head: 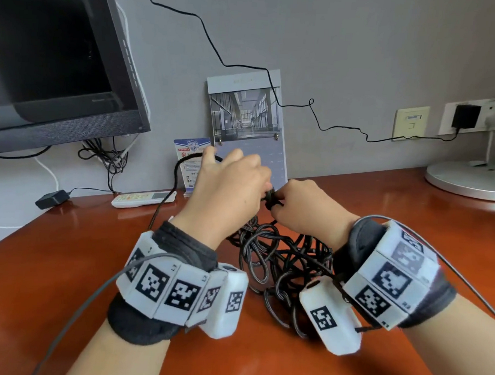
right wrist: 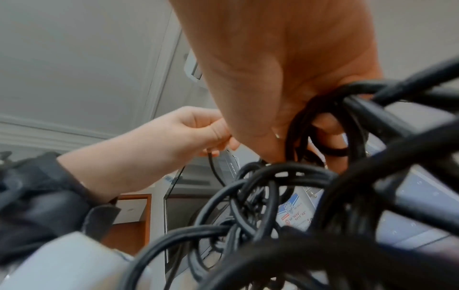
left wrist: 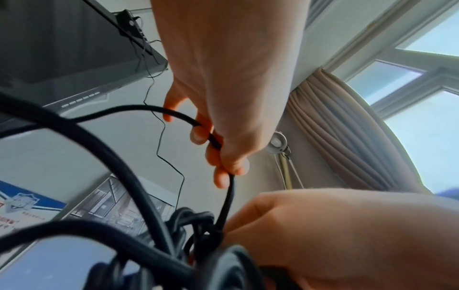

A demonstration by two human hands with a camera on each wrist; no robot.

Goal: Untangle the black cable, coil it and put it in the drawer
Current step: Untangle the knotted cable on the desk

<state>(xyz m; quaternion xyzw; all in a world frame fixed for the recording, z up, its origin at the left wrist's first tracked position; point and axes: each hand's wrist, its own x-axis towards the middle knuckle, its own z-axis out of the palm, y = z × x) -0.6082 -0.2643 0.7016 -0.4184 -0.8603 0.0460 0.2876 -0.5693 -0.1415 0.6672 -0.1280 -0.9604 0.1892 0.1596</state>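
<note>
Two hands work one black cable [head: 277, 256]: left hand [head: 229, 186] pinches a strand, right hand [head: 305, 207] grips the knot beside it; the tangle hangs below onto the desk [head: 67, 250]. Card print unreadable.

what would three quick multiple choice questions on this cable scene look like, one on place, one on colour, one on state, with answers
1. Where is the white remote control?
A. on the desk below the monitor
B. inside a drawer
C. in the right hand

2. What colour is the desk?
A. white
B. reddish-brown
C. green

3. What state is the black cable in?
A. neatly coiled
B. a tangled heap
C. cut in pieces

Answers:
1 A: it lies on the desk under the monitor.
2 B: the glossy wood top reads reddish-brown.
3 B: loops cross in a heap between the wrists, while the left hand pinches one strand and the right hand grips the knot.
</note>
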